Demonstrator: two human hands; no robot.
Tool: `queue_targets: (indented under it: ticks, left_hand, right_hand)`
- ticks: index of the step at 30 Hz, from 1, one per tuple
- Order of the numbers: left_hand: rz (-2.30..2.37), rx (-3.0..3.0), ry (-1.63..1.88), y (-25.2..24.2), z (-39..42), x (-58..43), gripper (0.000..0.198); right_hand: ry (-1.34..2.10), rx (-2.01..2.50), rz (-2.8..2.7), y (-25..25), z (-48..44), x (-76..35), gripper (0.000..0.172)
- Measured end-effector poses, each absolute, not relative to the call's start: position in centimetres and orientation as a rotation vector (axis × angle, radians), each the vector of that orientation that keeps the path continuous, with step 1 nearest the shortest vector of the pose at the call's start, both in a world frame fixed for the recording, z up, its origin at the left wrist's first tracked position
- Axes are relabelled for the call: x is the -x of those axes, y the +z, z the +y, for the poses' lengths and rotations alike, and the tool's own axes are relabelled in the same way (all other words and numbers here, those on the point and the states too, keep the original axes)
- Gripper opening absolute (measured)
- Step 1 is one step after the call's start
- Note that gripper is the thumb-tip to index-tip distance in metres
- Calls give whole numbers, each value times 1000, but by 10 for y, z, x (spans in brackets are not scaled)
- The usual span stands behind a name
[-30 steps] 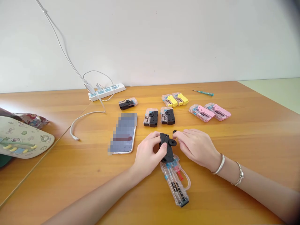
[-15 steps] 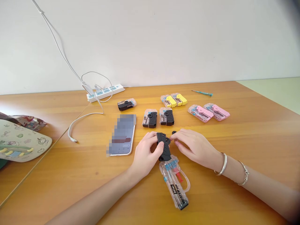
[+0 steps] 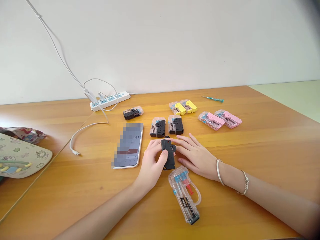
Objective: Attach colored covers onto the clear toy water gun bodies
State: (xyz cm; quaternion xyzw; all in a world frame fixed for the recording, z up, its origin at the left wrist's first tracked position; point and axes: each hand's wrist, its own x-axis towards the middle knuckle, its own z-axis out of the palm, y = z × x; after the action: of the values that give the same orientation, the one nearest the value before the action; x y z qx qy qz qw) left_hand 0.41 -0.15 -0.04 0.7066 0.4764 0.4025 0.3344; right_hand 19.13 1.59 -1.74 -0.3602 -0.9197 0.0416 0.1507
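My left hand (image 3: pixel 150 165) grips a black water gun handle (image 3: pixel 168 160), thumb on its face and fingers behind. My right hand (image 3: pixel 197 153) has its fingers stretched and apart, the tips reaching to the handle's upper right side; whether they press on it I cannot tell. A small round black cap (image 3: pixel 167 137) shows just beyond the handle's top. Nearer me, a clear water gun body (image 3: pixel 185 196) with blue fittings, a red trigger and a black end piece lies flat on the table, apart from the handle.
Behind my hands lie folded black water guns (image 3: pixel 158 127), yellow ones (image 3: pixel 188 106) and pink ones (image 3: pixel 228 119). A screwdriver (image 3: pixel 212 99) is at the back. To the left are a phone (image 3: pixel 128 146), a power strip (image 3: pixel 111 100), a white cable (image 3: pixel 72 141) and a patterned bag (image 3: pixel 22 155).
The handle in my left hand has moved slightly away from the clear body. My right hand's fingers have spread and shifted left. The cap now appears above the handle, farther left than before.
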Motion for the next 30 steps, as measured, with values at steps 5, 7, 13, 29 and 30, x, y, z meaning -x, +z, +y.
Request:
queue_targets:
  ticks: [5, 7, 13, 29, 30]
  left_hand:
    - [1222, -1810, 1046, -4, -3, -4, 26]
    - [1222, -1795, 1054, -4, -3, -4, 24]
    - [1261, -1746, 1066, -2, -2, -5, 23]
    - [1310, -1562, 1108, -6, 0, -4, 26]
    - [1309, -1576, 1098, -7, 0, -5, 26]
  right_hand:
    - [133, 1009, -2617, -19, 21, -185, 40]
    - [153, 999, -2632, -19, 23, -183, 36]
    - [140, 1054, -2575, -19, 22, -184, 29]
    - [86, 1004, -2521, -17, 23, -185, 6]
    - [86, 994, -2511, -16, 22, -184, 6]
